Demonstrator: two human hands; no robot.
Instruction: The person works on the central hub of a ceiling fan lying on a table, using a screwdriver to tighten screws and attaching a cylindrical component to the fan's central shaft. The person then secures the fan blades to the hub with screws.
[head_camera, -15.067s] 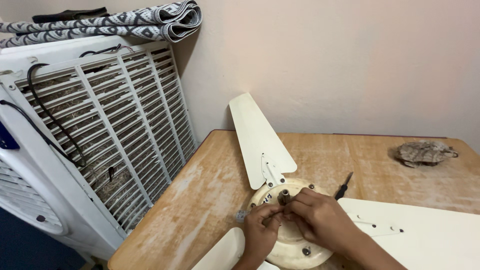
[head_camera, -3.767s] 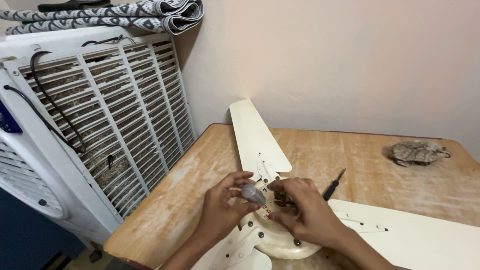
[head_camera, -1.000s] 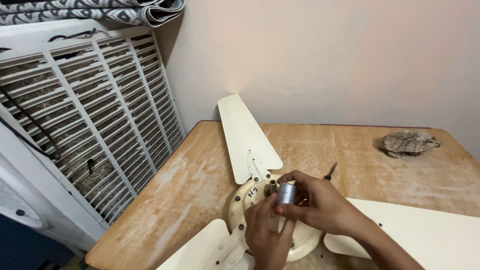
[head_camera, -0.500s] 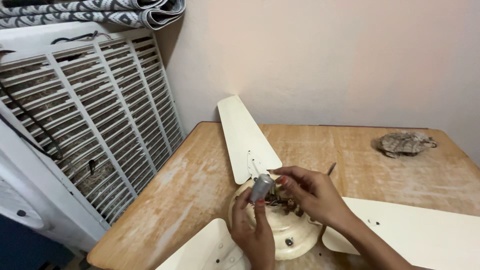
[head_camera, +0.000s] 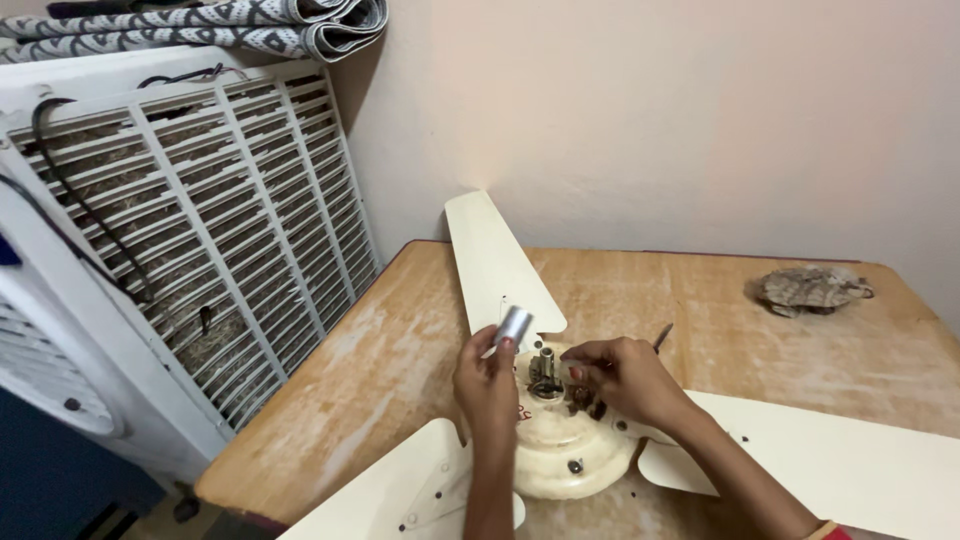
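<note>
1. worn wooden table carries a cream ceiling fan, beside a white air cooler.
2. left hand pinches a small silver cylinder above the hub.
3. right hand curls its fingers at the centre shaft.

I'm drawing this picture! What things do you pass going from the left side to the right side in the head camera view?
White air cooler → left hand holding a small silver cylinder → fan motor hub → right hand → screwdriver → crumpled rag.
</note>
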